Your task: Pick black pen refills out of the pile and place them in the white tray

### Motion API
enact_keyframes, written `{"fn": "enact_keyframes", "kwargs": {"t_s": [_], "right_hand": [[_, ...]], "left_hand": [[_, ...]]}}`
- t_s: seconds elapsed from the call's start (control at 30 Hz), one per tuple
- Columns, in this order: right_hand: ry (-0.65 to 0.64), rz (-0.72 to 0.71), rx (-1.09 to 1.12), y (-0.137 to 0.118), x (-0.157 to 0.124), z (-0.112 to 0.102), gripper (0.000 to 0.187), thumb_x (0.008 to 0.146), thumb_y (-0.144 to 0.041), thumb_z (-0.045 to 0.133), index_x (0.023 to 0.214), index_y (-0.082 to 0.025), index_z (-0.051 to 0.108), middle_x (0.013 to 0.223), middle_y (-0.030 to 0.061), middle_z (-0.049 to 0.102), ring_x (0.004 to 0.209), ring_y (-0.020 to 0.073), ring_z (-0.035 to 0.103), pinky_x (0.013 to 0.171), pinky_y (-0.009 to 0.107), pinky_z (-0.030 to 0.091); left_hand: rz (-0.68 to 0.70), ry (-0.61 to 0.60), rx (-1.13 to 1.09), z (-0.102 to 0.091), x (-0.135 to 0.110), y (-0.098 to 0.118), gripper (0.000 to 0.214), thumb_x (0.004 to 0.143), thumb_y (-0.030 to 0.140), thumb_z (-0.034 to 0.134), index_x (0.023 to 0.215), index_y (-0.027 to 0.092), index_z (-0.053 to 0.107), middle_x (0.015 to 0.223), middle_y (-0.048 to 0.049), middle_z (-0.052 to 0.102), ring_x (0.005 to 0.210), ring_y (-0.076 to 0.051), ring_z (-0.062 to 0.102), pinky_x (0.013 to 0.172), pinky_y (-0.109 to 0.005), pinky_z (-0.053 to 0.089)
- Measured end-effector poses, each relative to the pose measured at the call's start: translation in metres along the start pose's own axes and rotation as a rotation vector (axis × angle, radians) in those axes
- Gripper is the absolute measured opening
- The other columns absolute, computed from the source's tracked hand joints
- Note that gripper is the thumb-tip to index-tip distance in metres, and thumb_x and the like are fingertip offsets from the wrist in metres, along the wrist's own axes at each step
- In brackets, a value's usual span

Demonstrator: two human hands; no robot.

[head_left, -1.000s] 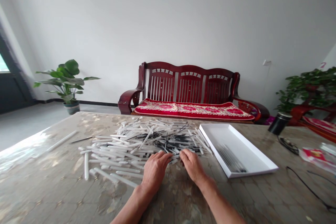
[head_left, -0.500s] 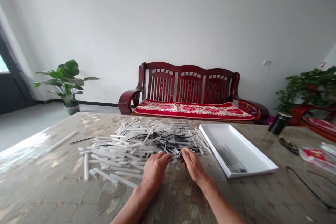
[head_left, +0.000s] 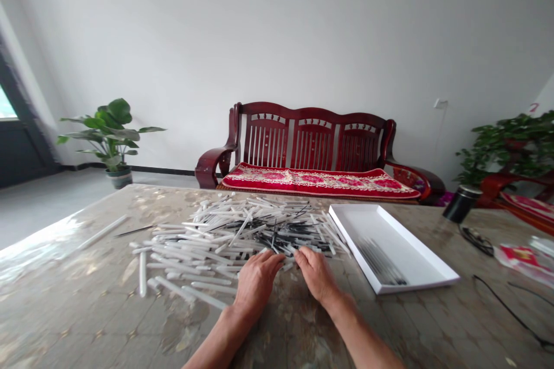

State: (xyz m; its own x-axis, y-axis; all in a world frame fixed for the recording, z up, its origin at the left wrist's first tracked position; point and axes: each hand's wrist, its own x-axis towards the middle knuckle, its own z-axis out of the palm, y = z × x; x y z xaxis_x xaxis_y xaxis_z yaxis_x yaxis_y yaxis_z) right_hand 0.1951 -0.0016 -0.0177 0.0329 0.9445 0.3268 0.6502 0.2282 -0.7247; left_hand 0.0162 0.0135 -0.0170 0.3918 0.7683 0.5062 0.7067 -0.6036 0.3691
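Observation:
A loose heap of white, pen-like plastic tubes (head_left: 201, 253) lies in front of me, with thin black sticks (head_left: 294, 233) mixed into its right part. At the heap's near edge, my left hand (head_left: 259, 274) is closed, thumb and fingers pinched together. Just to its right, my right hand (head_left: 315, 272) curls its fingers in, the tips facing the left hand across a small gap. Whatever the fingertips hold is too small and hidden to name. A shallow white box (head_left: 415, 248) right of the hands holds a row of slim, clear-and-dark sticks (head_left: 381, 262) along its left side.
One white tube (head_left: 103, 232) and a black stick (head_left: 134, 230) lie apart on the left of the patterned table (head_left: 108, 323). Toward the right are a black canister (head_left: 462, 203), a coiled cable (head_left: 476, 240) and a red-and-white plastic packet (head_left: 521, 256). A wooden bench (head_left: 311, 138) stands behind.
My right hand has turned slightly, its knuckles now more on top and its fingertips less visible. My left hand stays almost where it was. Heap and box look the same.

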Motion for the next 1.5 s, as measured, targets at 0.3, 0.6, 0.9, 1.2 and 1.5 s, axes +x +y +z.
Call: {"fn": "enact_keyframes", "kwargs": {"t_s": [0.3, 0.6, 0.9, 1.2, 1.5], "right_hand": [[-0.046, -0.101, -0.135, -0.002, -0.002, -0.003, 0.019, 0.093, -0.030, 0.054, 0.084, -0.024, 0.070, 0.085, 0.0012, 0.067, 0.082, 0.0172, 0.065, 0.072, 0.024, 0.043], [-0.152, -0.188, -0.538, -0.013, -0.006, 0.002, 0.017, 0.086, -0.013, 0.063, 0.094, -0.026, 0.070, 0.102, 0.0013, 0.065, 0.096, 0.0186, 0.067, 0.075, 0.025, 0.048], [0.163, -0.182, -0.343, 0.015, -0.001, 0.014, 0.012, 0.093, -0.017, 0.055, 0.096, -0.023, 0.064, 0.095, 0.0056, 0.073, 0.087, 0.0219, 0.070, 0.073, 0.030, 0.050], [0.260, -0.219, -0.250, 0.014, 0.001, 0.018, 0.016, 0.097, -0.023, 0.049, 0.097, -0.022, 0.065, 0.092, 0.0071, 0.073, 0.085, 0.0219, 0.070, 0.075, 0.030, 0.052], [0.243, -0.278, -0.225, 0.013, 0.000, 0.018, 0.015, 0.096, -0.023, 0.051, 0.093, -0.022, 0.066, 0.090, 0.0070, 0.071, 0.085, 0.0213, 0.068, 0.078, 0.031, 0.052]], "left_hand": [[-0.323, 0.306, -0.349, 0.000, 0.004, -0.011, 0.018, 0.088, 0.031, 0.056, 0.094, 0.025, 0.071, 0.088, -0.0038, 0.076, 0.087, -0.024, 0.068, 0.081, -0.034, 0.048], [-0.568, 0.436, -1.114, -0.001, 0.012, -0.004, 0.028, 0.079, 0.046, 0.065, 0.087, 0.020, 0.061, 0.088, -0.0045, 0.074, 0.072, -0.015, 0.062, 0.067, -0.026, 0.048], [-0.797, 0.460, -1.580, 0.001, 0.014, -0.006, 0.037, 0.062, 0.035, 0.085, 0.083, 0.018, 0.060, 0.088, -0.0020, 0.072, 0.076, -0.013, 0.069, 0.079, -0.029, 0.057], [-0.825, 0.427, -1.627, 0.008, 0.011, -0.005, 0.037, 0.061, 0.029, 0.088, 0.083, 0.017, 0.061, 0.086, -0.0026, 0.075, 0.074, -0.012, 0.071, 0.075, -0.026, 0.060], [-0.791, 0.389, -1.581, 0.009, 0.009, 0.000, 0.044, 0.056, 0.037, 0.090, 0.082, 0.016, 0.062, 0.084, -0.0033, 0.075, 0.075, -0.015, 0.071, 0.078, -0.030, 0.061]]}}
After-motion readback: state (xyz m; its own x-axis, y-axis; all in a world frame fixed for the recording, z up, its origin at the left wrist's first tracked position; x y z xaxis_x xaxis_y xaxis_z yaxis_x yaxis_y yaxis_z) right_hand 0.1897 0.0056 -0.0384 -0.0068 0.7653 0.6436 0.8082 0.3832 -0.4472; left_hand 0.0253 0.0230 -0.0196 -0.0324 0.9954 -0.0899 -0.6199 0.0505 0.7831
